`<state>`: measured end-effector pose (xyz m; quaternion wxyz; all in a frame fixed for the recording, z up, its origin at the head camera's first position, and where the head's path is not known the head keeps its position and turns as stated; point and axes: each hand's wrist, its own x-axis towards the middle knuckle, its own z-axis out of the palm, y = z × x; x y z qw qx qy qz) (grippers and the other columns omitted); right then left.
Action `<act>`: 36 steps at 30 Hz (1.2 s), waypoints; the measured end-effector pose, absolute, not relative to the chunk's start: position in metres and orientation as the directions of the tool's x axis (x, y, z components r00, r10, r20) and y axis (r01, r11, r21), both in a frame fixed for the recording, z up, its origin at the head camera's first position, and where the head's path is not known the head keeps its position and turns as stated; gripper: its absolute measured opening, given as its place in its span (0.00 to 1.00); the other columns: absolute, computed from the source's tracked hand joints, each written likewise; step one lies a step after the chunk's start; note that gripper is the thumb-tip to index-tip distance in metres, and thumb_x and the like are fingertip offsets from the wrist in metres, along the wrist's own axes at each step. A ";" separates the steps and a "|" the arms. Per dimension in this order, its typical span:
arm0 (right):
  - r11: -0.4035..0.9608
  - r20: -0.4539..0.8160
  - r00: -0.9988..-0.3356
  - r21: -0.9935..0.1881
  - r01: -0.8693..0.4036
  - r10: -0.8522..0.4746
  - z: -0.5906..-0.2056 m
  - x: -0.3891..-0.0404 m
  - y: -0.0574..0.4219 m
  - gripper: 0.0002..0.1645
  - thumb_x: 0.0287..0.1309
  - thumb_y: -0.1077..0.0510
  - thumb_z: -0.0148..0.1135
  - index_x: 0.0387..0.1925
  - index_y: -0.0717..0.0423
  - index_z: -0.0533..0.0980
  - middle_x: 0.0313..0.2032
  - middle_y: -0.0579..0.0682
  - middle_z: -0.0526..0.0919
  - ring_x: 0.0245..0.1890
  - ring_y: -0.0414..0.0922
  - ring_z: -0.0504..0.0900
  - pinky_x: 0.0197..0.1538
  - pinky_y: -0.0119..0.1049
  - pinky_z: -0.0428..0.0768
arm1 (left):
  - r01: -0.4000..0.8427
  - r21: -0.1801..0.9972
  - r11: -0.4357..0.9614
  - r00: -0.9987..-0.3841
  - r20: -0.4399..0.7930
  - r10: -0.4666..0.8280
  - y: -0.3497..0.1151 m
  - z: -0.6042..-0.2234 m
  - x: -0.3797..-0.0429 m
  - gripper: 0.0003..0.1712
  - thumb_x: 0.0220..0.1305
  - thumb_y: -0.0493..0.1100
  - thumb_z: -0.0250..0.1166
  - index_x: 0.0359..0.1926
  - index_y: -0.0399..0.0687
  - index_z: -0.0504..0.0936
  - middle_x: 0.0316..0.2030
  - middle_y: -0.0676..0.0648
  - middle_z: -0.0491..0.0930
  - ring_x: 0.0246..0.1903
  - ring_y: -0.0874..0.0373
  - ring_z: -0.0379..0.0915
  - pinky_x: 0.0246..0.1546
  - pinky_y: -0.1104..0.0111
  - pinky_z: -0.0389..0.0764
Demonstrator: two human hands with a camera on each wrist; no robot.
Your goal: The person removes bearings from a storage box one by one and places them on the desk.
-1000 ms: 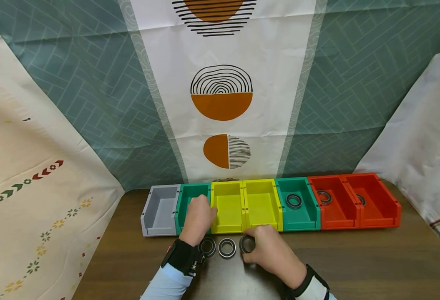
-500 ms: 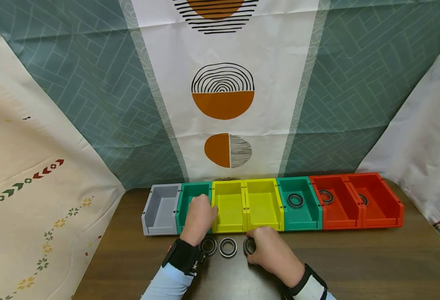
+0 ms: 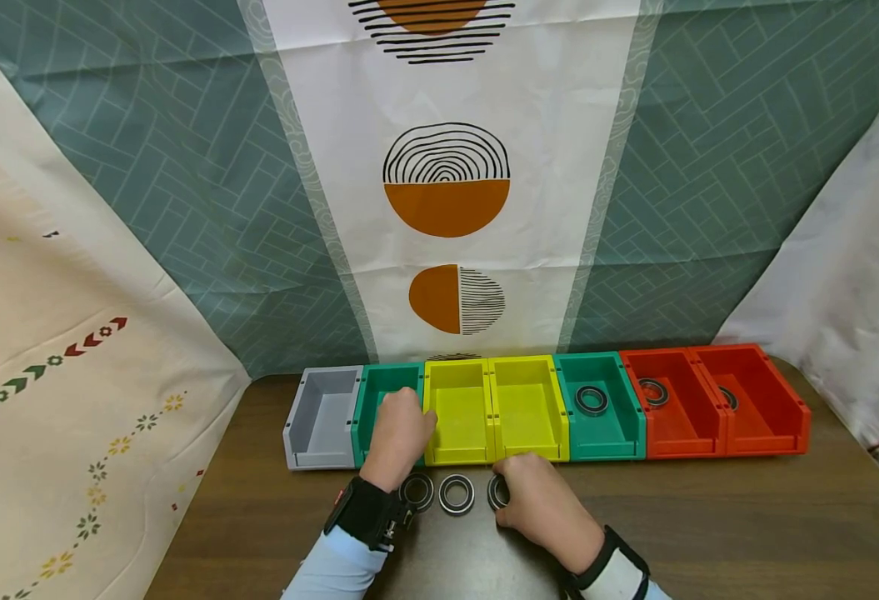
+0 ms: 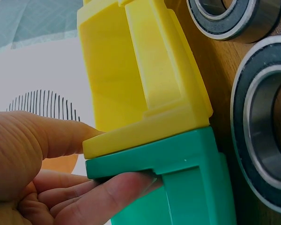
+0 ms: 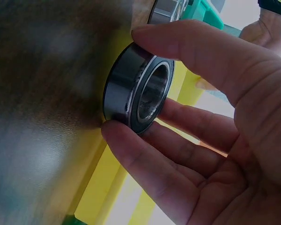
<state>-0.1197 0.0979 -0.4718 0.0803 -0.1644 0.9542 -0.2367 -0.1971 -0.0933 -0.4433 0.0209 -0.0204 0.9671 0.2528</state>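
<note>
My left hand [image 3: 397, 429] reaches over the front of the left green bin [image 3: 382, 379]. In the left wrist view its thumb lies on the side of the yellow bin [image 4: 145, 133] and its fingers inside the green bin [image 4: 196, 150], pinching their two adjoining walls. My right hand [image 3: 547, 500] holds a ball bearing [image 5: 124, 86] between thumb and fingertips, flat at the table, just in front of the second yellow bin [image 3: 529, 417]. Two more bearings lie to its left: a middle one [image 3: 456, 511] and one [image 3: 418, 509] beside my left wrist.
The bins form one row along the back of the table [image 3: 709, 525], starting with a grey bin [image 3: 322, 417] at left. A bearing [image 3: 591, 411] lies in the right green bin [image 3: 607, 437]. Each red bin [image 3: 682, 433] holds one bearing too. A patterned cloth [image 3: 446, 100] hangs behind.
My right hand and its bearing have shifted slightly right, widening the gap to the middle bearing. My left hand keeps its grip at the bins. The head view has tilted a little.
</note>
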 end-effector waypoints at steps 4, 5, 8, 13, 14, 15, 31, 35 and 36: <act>0.836 -0.084 -0.934 -0.479 -0.269 -0.349 -0.472 -0.120 0.097 0.23 0.26 0.59 0.76 0.32 0.54 0.77 0.21 0.41 0.70 0.21 0.39 0.66 0.24 0.33 0.67 | -0.050 0.494 0.868 -0.998 -0.053 -0.028 -0.094 -0.443 -0.197 0.14 0.60 0.45 0.62 0.24 0.40 0.74 0.13 0.49 0.63 0.12 0.58 0.66 0.12 0.72 0.68; 0.835 -0.084 -0.934 -0.481 -0.268 -0.348 -0.473 -0.120 0.097 0.23 0.26 0.59 0.76 0.32 0.54 0.77 0.21 0.41 0.70 0.21 0.39 0.66 0.24 0.33 0.67 | -0.051 0.495 0.867 -0.998 -0.053 -0.028 -0.094 -0.443 -0.197 0.14 0.60 0.45 0.62 0.25 0.40 0.74 0.13 0.49 0.63 0.12 0.58 0.66 0.13 0.72 0.68; 0.835 -0.079 -0.935 -0.480 -0.269 -0.347 -0.474 -0.120 0.097 0.22 0.27 0.59 0.76 0.31 0.54 0.77 0.21 0.41 0.70 0.21 0.39 0.66 0.23 0.33 0.67 | -0.052 0.498 0.866 -0.998 -0.053 -0.030 -0.094 -0.443 -0.197 0.14 0.60 0.45 0.62 0.24 0.40 0.74 0.13 0.49 0.63 0.12 0.57 0.66 0.13 0.72 0.68; 0.840 -0.050 -0.937 -0.461 -0.286 -0.347 -0.477 -0.120 0.099 0.18 0.28 0.59 0.74 0.27 0.51 0.76 0.19 0.39 0.69 0.20 0.38 0.66 0.23 0.33 0.66 | -0.052 0.499 0.865 -0.998 -0.052 -0.030 -0.094 -0.442 -0.197 0.14 0.60 0.45 0.62 0.24 0.40 0.73 0.13 0.49 0.63 0.12 0.58 0.67 0.13 0.72 0.68; 0.840 -0.046 -0.937 -0.460 -0.289 -0.347 -0.477 -0.120 0.099 0.18 0.28 0.59 0.74 0.26 0.51 0.76 0.19 0.39 0.69 0.20 0.38 0.66 0.23 0.33 0.66 | -0.052 0.500 0.865 -0.998 -0.052 -0.029 -0.094 -0.442 -0.197 0.14 0.60 0.45 0.62 0.24 0.40 0.73 0.13 0.49 0.63 0.12 0.58 0.67 0.13 0.72 0.68; 0.839 -0.043 -0.936 -0.460 -0.291 -0.348 -0.477 -0.120 0.099 0.17 0.28 0.59 0.74 0.26 0.51 0.75 0.19 0.39 0.69 0.20 0.38 0.66 0.23 0.33 0.66 | -0.052 0.499 0.865 -0.998 -0.052 -0.030 -0.094 -0.442 -0.196 0.14 0.60 0.45 0.62 0.23 0.40 0.73 0.13 0.49 0.63 0.12 0.58 0.67 0.13 0.72 0.68; 0.824 -0.052 -0.926 -0.476 -0.307 -0.375 -0.463 -0.116 0.102 0.15 0.40 0.51 0.72 0.31 0.51 0.77 0.20 0.40 0.70 0.21 0.37 0.66 0.23 0.33 0.66 | -0.054 0.493 0.869 -0.998 -0.046 -0.036 -0.093 -0.442 -0.196 0.15 0.61 0.45 0.61 0.21 0.42 0.72 0.13 0.50 0.60 0.11 0.57 0.66 0.12 0.72 0.68; 0.804 -0.056 -0.919 -0.508 -0.310 -0.390 -0.450 -0.116 0.105 0.16 0.45 0.50 0.69 0.36 0.52 0.79 0.25 0.42 0.75 0.23 0.36 0.68 0.26 0.33 0.70 | -0.064 0.498 0.865 -0.997 -0.058 -0.041 -0.093 -0.441 -0.196 0.15 0.61 0.45 0.61 0.23 0.41 0.73 0.13 0.50 0.61 0.12 0.57 0.66 0.13 0.72 0.68; 0.802 -0.055 -0.920 -0.512 -0.308 -0.389 -0.447 -0.116 0.106 0.17 0.47 0.50 0.68 0.38 0.52 0.79 0.27 0.42 0.77 0.25 0.36 0.69 0.28 0.34 0.72 | -0.068 0.500 0.863 -0.997 -0.062 -0.043 -0.093 -0.441 -0.196 0.14 0.60 0.45 0.61 0.23 0.41 0.73 0.13 0.49 0.61 0.12 0.57 0.66 0.13 0.72 0.68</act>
